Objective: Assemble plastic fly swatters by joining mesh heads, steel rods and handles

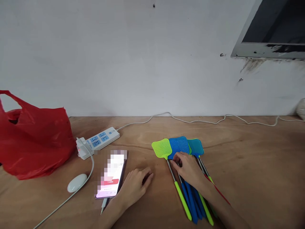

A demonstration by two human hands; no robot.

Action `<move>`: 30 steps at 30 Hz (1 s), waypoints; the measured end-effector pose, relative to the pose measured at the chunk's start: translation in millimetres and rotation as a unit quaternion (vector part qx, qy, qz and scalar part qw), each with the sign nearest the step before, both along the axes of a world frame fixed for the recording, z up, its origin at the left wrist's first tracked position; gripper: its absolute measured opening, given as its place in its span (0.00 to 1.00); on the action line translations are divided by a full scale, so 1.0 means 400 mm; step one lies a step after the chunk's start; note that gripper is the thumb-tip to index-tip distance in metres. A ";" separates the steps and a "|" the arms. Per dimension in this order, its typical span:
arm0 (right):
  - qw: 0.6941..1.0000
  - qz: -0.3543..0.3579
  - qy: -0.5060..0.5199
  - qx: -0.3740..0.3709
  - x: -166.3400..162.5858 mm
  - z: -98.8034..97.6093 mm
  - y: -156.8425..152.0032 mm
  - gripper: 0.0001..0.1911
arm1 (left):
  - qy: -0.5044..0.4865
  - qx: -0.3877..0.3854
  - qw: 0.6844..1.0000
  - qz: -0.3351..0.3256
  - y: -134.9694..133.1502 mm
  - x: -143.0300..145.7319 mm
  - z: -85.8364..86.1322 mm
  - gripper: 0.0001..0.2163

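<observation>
fly swatters (183,165): a bundle lying flat on the wooden table (250,165), right of centre. mesh heads point toward 12 o'clock, at the wall; handles run back toward 5 o'clock, to the person. long axis leans slightly, from 11 to 5 o'clock.
heads: fanned side by side, a lime green head (162,148) at 9 o'clock of the fan, a blue head (178,145) in the middle, a teal head (196,147) at 3 o'clock.
handles: lime and blue grips bunched together near the table's front edge.
right hand (189,170): palm down across the metal shafts just below the heads, forearm coming in from 5 o'clock. fingers curled and close together, tips pinching at the shafts beside the lime green head.
left hand (134,187): resting palm down on the table, forearm from 6 o'clock, fingers loosely bent and together, holding nothing.
smartphone (111,179): at 9 o'clock of the left hand, touching it, screen lit.
further left: a white power strip (100,140), a white mouse-shaped object (76,182), a red plastic bag (33,143).
</observation>
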State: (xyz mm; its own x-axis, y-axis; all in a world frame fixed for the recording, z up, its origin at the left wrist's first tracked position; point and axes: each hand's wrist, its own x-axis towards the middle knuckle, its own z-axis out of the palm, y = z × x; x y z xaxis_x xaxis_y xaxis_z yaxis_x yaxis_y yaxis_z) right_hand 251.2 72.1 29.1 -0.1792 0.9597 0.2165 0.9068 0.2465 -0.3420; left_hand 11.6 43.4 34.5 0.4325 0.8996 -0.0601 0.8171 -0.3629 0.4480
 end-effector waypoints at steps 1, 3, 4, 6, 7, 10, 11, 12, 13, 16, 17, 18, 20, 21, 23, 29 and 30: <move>1.000 -0.003 0.002 -0.001 0.006 0.004 -0.002 0.07 | 0.000 0.000 1.000 0.000 0.000 0.001 0.001 0.13; 1.000 -0.019 0.000 0.001 0.027 0.012 -0.005 0.06 | 0.002 -0.001 1.000 -0.001 0.000 0.002 0.004 0.12; 0.999 -0.033 -0.003 0.002 0.042 0.015 -0.007 0.05 | 0.003 -0.001 1.000 -0.001 0.000 0.003 0.005 0.12; 0.997 -0.071 -0.013 0.004 0.077 0.015 -0.010 0.05 | 0.006 0.000 1.000 0.000 -0.001 0.004 0.006 0.12; 0.996 -0.092 -0.019 0.004 0.097 0.012 -0.012 0.05 | 0.008 0.000 1.000 0.000 -0.001 0.004 0.005 0.12; 0.989 -0.146 -0.036 -0.003 0.149 -0.010 -0.018 0.04 | 0.012 0.000 1.000 0.001 0.000 0.004 0.002 0.12; 0.987 -0.156 -0.039 -0.008 0.162 -0.020 -0.020 0.03 | 0.013 0.001 1.000 0.000 0.001 0.003 0.002 0.12; 0.986 -0.161 -0.041 -0.013 0.172 -0.031 -0.021 0.02 | 0.014 0.001 1.000 0.000 0.002 0.003 0.002 0.12; 0.985 -0.165 -0.042 -0.018 0.179 -0.042 -0.021 0.03 | 0.015 0.001 1.000 0.000 0.002 0.003 0.002 0.12; 0.984 -0.173 -0.042 -0.024 0.184 -0.066 -0.018 0.06 | 0.020 0.001 1.000 0.001 0.001 0.003 0.004 0.12; 0.983 -0.177 -0.042 -0.023 0.183 -0.069 -0.015 0.07 | 0.021 0.001 1.000 0.001 0.000 0.002 0.005 0.12; 0.982 -0.182 -0.042 -0.022 0.181 -0.071 -0.013 0.06 | 0.022 0.000 1.000 0.001 -0.001 0.002 0.006 0.12; 0.980 -0.192 -0.040 -0.020 0.178 -0.067 -0.009 0.06 | 0.024 0.001 1.000 -0.001 -0.003 0.002 0.006 0.11; 0.980 -0.194 -0.039 -0.018 0.177 -0.063 -0.008 0.07 | 0.024 0.001 1.000 -0.001 -0.004 0.002 0.007 0.11; 0.981 -0.192 -0.035 -0.014 0.178 -0.055 -0.007 0.07 | 0.024 0.002 1.000 -0.003 -0.005 0.003 0.008 0.11; 0.984 -0.177 -0.021 -0.008 0.185 -0.050 -0.010 0.03 | 0.028 0.005 1.000 -0.006 -0.005 0.003 0.014 0.11; 0.984 -0.178 -0.017 -0.007 0.185 -0.052 -0.010 0.04 | 0.029 0.006 1.000 -0.006 -0.005 0.003 0.015 0.11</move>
State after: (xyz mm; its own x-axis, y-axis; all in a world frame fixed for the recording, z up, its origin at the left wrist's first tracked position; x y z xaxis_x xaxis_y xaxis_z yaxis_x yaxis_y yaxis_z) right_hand 325.2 68.0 8.5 0.1629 0.9657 0.2023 0.9457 -0.0944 -0.3109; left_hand 12.9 41.3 40.4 0.4399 0.8949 -0.0749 0.8365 -0.3780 0.3966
